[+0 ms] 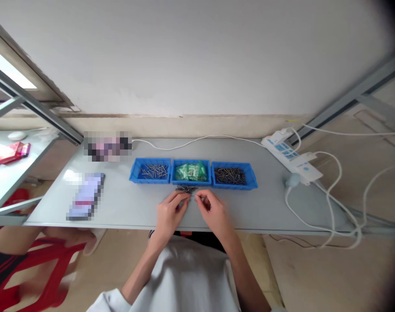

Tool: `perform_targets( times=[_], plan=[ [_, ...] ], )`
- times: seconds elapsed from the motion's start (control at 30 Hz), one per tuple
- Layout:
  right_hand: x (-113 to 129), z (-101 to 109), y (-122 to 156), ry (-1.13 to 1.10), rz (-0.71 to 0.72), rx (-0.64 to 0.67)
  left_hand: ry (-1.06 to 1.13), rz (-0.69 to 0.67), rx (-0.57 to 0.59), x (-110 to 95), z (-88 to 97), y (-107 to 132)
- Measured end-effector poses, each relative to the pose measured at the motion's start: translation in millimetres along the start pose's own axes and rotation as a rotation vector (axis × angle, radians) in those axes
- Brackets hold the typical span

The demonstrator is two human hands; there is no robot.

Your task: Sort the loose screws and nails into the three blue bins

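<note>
My left hand (172, 210) and my right hand (213, 212) come together just in front of the middle bin, each with thumb and forefinger pinched. A tiny thin piece seems to lie between the fingertips, too small to name. Right behind the fingers is a small pile of dark, thin metal pieces like screws (186, 189). Three blue bins stand in a row. The left bin (134, 173) contains loose thin metal pieces, and the middle bin (190, 183) a green plastic bag (183, 172) with small pale parts. Darker screw-like pieces fill much of the right bin (251, 180).
On the grey table (125, 212), a blurred-out flat item (86, 195) lies at left, another blurred-out item (108, 147) behind it. A white power strip (291, 158) with plugs and looping cables (338, 186) occupies the right. Someone's leg (15, 242) and a red stool (50, 273) show at lower left.
</note>
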State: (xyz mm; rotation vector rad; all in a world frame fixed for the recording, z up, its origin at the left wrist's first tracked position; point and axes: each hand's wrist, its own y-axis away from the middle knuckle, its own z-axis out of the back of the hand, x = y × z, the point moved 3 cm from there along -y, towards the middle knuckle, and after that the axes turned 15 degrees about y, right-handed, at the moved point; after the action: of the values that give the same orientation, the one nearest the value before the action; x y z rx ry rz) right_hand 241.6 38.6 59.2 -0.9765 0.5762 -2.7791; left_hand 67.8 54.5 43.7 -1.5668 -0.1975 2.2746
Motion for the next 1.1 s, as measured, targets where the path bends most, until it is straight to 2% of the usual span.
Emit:
perform_targets(
  times=[0.2,0.33,0.47,0.67,1.1],
  plan=[
    [11.5,-0.8,3.1,-0.147,0.006,0.019,0.093,0.007,0.055,2.8,0.5,-1.0],
    [-0.4,-6.7,9.0,-0.313,-0.158,0.038,0.128,0.076,0.012,3.8,2.6,-2.7],
    [-11.1,-13.5,10.8,-0.343,-0.266,0.1,0.14,0.143,0.006,6.0,2.5,-2.5],
    [-2.8,-13.9,7.0,-0.265,-0.194,0.173,0.19,0.164,0.015,10.4,1.4,-1.8],
    [-0.7,-11.9,7.6,-0.258,-0.194,0.141,0.217,0.186,0.014,5.8,3.4,-4.8]
  ],
)
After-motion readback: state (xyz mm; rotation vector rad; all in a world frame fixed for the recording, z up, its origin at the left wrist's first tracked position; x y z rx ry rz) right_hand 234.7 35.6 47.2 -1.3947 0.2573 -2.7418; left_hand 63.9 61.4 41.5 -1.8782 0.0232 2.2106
